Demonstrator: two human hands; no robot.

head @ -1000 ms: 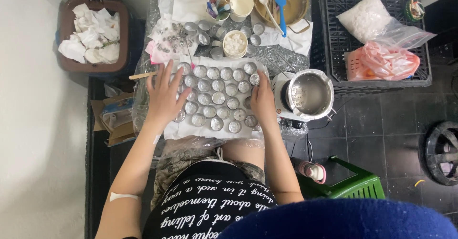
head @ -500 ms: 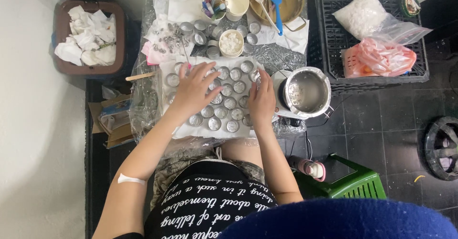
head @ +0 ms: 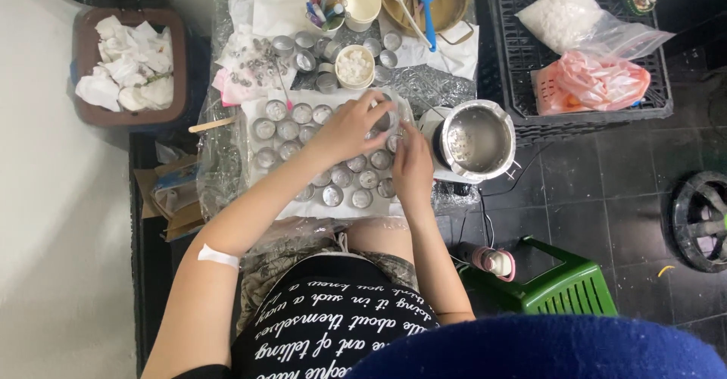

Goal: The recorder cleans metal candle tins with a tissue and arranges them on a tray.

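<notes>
While I sit at the low desk (head: pixel 227 174), which is wrapped in clear plastic, a black crate (head: pixel 522 68) stands to its right holding a pink bag (head: pixel 594 80) and a clear bag of white flakes (head: pixel 564 15). A brown bin (head: pixel 83 102) full of crumpled white paper sits off to the left, and a green stool (head: pixel 568 288) is near me on the right. On the desk's right edge a steel pot (head: pixel 475 138) rests on a small hotplate. A white sheet (head: pixel 261 205) in the middle carries rows of little round tin cups (head: pixel 288 131). My left hand (head: pixel 350 127) reaches across those rows to the far right corner, its fingers curled closed around one tin cup (head: pixel 384 119) there. My right hand (head: pixel 413 165) lies just beside it, near the pot, its fingers loosely bent over the cups at the sheet's right edge; I cannot tell whether they pinch anything. Farther off stands a small white bowl (head: pixel 354 65) of white chunks.
</notes>
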